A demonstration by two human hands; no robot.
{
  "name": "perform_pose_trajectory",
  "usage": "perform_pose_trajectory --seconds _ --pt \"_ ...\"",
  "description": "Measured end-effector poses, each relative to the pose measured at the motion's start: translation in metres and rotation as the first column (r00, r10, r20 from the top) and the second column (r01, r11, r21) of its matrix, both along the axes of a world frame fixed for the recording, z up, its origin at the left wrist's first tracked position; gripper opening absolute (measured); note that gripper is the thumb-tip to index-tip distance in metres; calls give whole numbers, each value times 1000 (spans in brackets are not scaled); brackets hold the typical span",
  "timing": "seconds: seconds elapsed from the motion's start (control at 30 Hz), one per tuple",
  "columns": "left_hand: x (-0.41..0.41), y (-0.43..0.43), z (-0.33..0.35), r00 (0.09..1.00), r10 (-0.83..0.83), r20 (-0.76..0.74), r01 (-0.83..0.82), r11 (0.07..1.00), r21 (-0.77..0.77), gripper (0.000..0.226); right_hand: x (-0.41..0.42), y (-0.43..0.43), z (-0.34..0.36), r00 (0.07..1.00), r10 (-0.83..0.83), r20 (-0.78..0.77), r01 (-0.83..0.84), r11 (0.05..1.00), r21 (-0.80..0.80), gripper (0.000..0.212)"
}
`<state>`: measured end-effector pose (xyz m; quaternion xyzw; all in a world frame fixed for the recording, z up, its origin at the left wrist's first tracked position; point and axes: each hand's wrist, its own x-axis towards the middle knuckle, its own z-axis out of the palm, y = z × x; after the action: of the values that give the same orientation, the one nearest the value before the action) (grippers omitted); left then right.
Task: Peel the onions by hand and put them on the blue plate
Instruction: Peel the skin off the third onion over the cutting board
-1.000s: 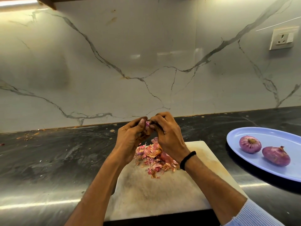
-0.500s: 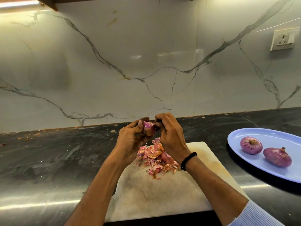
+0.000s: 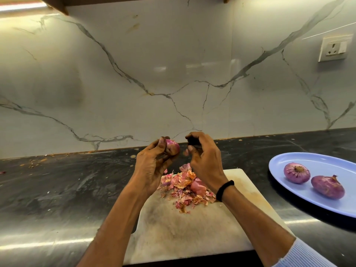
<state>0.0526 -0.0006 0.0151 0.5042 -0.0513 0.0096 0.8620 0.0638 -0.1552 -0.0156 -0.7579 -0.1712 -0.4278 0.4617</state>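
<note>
Hands draw apart above the board [image 3: 183,228]: left hand [image 3: 152,166] curls round the part-bared onion [image 3: 172,147], right hand [image 3: 204,162] pinches away what looks like a skin scrap [image 3: 192,142], so peeling advances and the blue plate [image 3: 317,160] waits.

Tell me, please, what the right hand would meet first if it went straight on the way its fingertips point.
Most likely the onion gripped in the left hand: the right hand has its fingertips turned towards it across a small gap, though depth is hard to judge.
</note>
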Motion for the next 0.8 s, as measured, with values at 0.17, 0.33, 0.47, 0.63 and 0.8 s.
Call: perform_pose_trajectory --seconds 0.17,0.33,0.47,0.63,0.8 --pt "2 1 -3 999 0 40 -2 999 40 40 2 7 -4 994 77 81 -63 984 -168 44" --pt "1 -2 -5 999 -29 40 25 996 85 43 6 6 -11 995 54 80 -31 964 -263 45" --pt "0 0 -4 999 -29 25 28 997 67 45 7 4 -11 996 24 85 -2 968 -253 42" --pt "1 0 -5 999 4 48 -8 996 88 30 6 5 -11 996 37 83 -15 966 -258 41" --pt "2 -1 -6 996 32 78 -40 993 111 28 6 4 -10 995 16 99 12 962 -274 37"
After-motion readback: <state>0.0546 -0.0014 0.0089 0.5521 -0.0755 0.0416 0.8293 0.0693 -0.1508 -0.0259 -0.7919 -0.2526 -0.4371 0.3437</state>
